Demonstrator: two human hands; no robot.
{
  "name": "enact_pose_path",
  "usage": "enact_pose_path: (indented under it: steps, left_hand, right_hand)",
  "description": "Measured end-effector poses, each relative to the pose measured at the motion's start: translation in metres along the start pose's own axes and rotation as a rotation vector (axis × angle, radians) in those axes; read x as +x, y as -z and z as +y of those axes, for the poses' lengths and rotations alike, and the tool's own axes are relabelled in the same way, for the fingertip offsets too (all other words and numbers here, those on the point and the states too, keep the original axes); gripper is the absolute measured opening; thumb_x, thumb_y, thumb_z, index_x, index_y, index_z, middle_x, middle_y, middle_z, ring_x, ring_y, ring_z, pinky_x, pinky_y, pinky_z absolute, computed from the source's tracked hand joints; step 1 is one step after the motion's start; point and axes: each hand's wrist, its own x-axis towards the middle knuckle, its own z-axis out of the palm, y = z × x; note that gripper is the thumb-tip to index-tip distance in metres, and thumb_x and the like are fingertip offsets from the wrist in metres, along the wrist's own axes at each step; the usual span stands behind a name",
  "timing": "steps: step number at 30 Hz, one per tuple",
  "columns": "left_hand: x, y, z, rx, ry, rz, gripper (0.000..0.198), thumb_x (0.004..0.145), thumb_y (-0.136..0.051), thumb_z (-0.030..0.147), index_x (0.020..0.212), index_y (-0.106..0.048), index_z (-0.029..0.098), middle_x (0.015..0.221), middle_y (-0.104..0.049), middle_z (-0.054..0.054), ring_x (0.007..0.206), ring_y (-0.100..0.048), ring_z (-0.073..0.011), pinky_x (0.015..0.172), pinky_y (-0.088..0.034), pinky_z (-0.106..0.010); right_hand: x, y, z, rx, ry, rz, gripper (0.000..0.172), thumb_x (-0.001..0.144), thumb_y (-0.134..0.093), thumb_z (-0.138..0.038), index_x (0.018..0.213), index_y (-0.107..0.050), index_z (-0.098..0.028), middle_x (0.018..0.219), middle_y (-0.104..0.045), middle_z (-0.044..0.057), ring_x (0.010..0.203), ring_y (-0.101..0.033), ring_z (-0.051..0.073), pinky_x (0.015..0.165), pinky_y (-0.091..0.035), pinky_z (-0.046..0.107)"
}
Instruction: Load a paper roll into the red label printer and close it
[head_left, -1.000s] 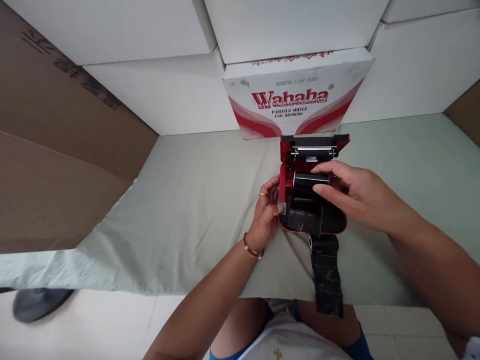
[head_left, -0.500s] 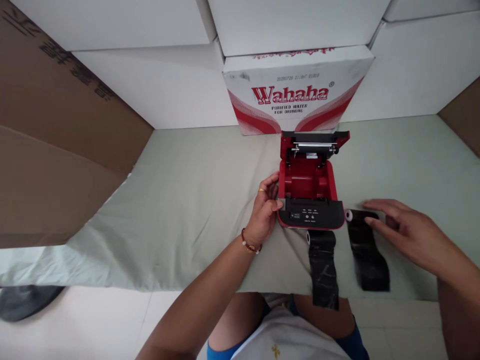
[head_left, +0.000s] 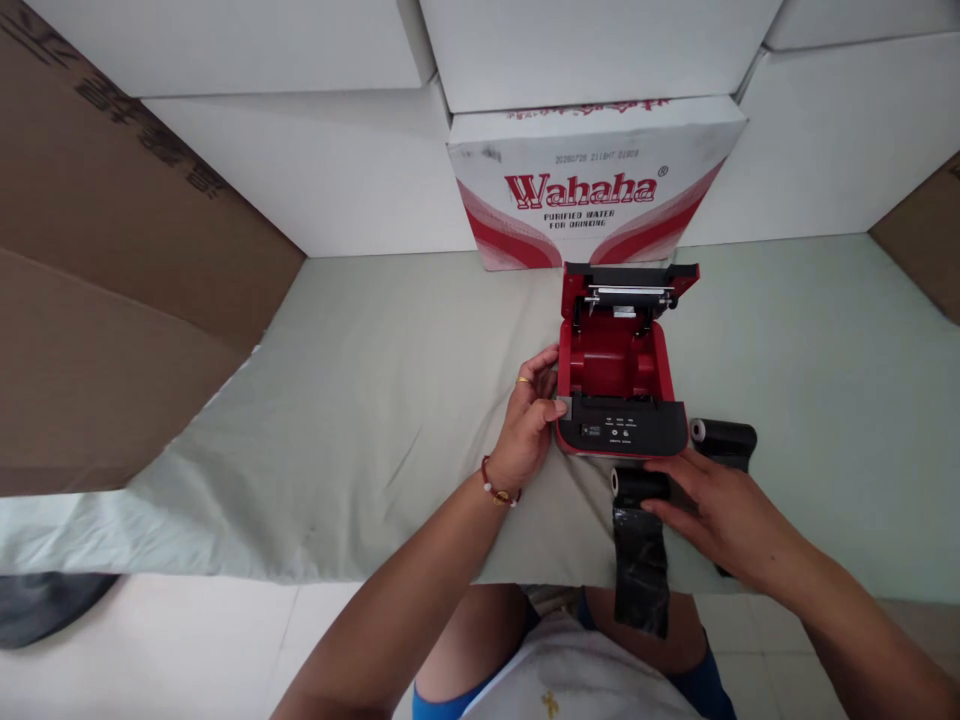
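A red and black portable printer stands on the cloth with its lid raised and its red paper bay empty. My left hand grips the printer's left side, its thumb on the front corner. Just in front of the printer lies a roll of black film, its loose end hanging over the table edge. My right hand has its thumb and fingers around the right end of that roll. Beside the printer's right corner lies a second black roll, its tail partly hidden by my right hand.
A pale green cloth covers the table. Behind the printer stands a Wahaha water carton, with white boxes stacked behind it. Brown cardboard boxes stand at the left and right edges.
My right hand has moved left from the second roll to the roll in front of the printer. That roll has shifted slightly towards me. My left hand and the printer stay put.
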Motion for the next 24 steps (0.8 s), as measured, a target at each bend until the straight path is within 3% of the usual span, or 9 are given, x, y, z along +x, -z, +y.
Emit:
enact_pose_path:
  steps: [4, 6, 9, 11, 13, 15, 17, 21, 24]
  left_hand:
    - [-0.001, 0.000, 0.000, 0.006, -0.013, -0.019, 0.067, 0.077, -0.093, 0.047, 0.137, -0.069, 0.028, 0.163, -0.063, -0.009, 0.161, -0.050, -0.0355, 0.135, -0.037, -0.054]
    - [-0.001, 0.000, 0.000, 0.007, -0.018, -0.024, 0.067, 0.078, -0.093, 0.047, 0.137, -0.069, 0.028, 0.162, -0.063, -0.009, 0.161, -0.050, -0.0354, 0.136, -0.036, -0.054]
    - [-0.001, 0.000, 0.000, 0.003, -0.015, -0.007, 0.063, 0.079, -0.092, 0.044, 0.136, -0.070, 0.029, 0.160, -0.064, -0.008, 0.159, -0.051, -0.0348, 0.135, -0.037, -0.054]
    - [-0.002, 0.000, 0.000, 0.004, -0.018, -0.009, 0.061, 0.080, -0.091, 0.043, 0.136, -0.070, 0.030, 0.159, -0.065, -0.007, 0.158, -0.052, -0.0343, 0.135, -0.038, -0.053]
    - [-0.004, 0.000, -0.001, 0.026, -0.043, -0.025, 0.059, 0.084, -0.089, 0.044, 0.138, -0.070, 0.030, 0.157, -0.066, -0.008, 0.155, -0.054, -0.0342, 0.134, -0.039, -0.054]
    - [-0.008, -0.001, -0.002, 0.078, -0.094, -0.031, 0.057, 0.091, -0.083, 0.049, 0.142, -0.067, 0.032, 0.159, -0.063, -0.008, 0.153, -0.056, -0.0341, 0.132, -0.042, -0.054]
    - [-0.016, -0.002, -0.002, 0.195, -0.189, -0.006, 0.054, 0.098, -0.075, 0.052, 0.148, -0.064, 0.034, 0.164, -0.056, -0.008, 0.153, -0.054, -0.0343, 0.131, -0.043, -0.055]
    - [-0.036, -0.007, 0.004, 0.603, -0.517, -0.013, 0.057, 0.101, -0.072, 0.050, 0.154, -0.062, 0.035, 0.160, -0.056, -0.011, 0.160, -0.043, -0.0403, 0.140, -0.025, -0.065]
    - [-0.045, -0.012, 0.007, 0.745, -0.677, -0.101, 0.061, 0.092, -0.079, 0.045, 0.152, -0.066, 0.038, 0.151, -0.065, -0.011, 0.156, -0.051, -0.0452, 0.139, -0.022, -0.070]
  right_hand:
    - [-0.007, 0.048, -0.022, 0.145, 0.140, -0.085, 0.024, 0.106, -0.070, -0.038, 0.128, -0.075, -0.030, 0.118, -0.084, 0.006, 0.067, -0.076, 0.016, 0.057, -0.062, 0.026]
    - [0.001, 0.077, -0.033, 0.197, 0.168, 0.003, 0.030, 0.106, -0.071, -0.047, 0.134, -0.073, -0.036, 0.110, -0.084, 0.003, 0.051, -0.062, 0.011, 0.045, -0.053, 0.025]
    - [0.033, 0.100, -0.043, 0.138, 0.099, 0.173, 0.031, 0.105, -0.072, -0.052, 0.131, -0.076, -0.036, 0.072, -0.071, -0.004, 0.044, -0.052, 0.013, 0.043, -0.045, 0.028]
    - [0.063, 0.097, -0.043, 0.025, 0.065, 0.237, 0.027, 0.105, -0.070, -0.048, 0.123, -0.079, -0.031, 0.070, -0.068, -0.002, 0.051, -0.057, 0.015, 0.051, -0.047, 0.030]
    - [0.090, 0.084, -0.039, -0.108, 0.037, 0.245, 0.025, 0.104, -0.067, -0.040, 0.121, -0.079, -0.026, 0.091, -0.078, 0.004, 0.068, -0.069, 0.020, 0.065, -0.054, 0.034]
    - [0.111, 0.071, -0.033, -0.230, -0.014, 0.195, 0.026, 0.103, -0.066, -0.035, 0.123, -0.079, -0.025, 0.112, -0.082, 0.009, 0.089, -0.077, 0.026, 0.077, -0.057, 0.038]
    - [0.124, 0.062, -0.030, -0.320, -0.070, 0.108, 0.029, 0.103, -0.065, -0.034, 0.126, -0.078, -0.024, 0.121, -0.082, 0.011, 0.102, -0.079, 0.030, 0.083, -0.058, 0.040]
    - [0.136, 0.061, -0.034, -0.482, -0.189, -0.005, 0.031, 0.106, -0.062, -0.037, 0.128, -0.077, -0.023, 0.121, -0.084, 0.013, 0.099, -0.079, 0.031, 0.076, -0.054, 0.039]
    - [0.141, 0.067, -0.044, -0.607, -0.238, -0.066, 0.033, 0.107, -0.060, -0.039, 0.130, -0.076, -0.021, 0.116, -0.084, 0.015, 0.090, -0.079, 0.031, 0.066, -0.048, 0.038]
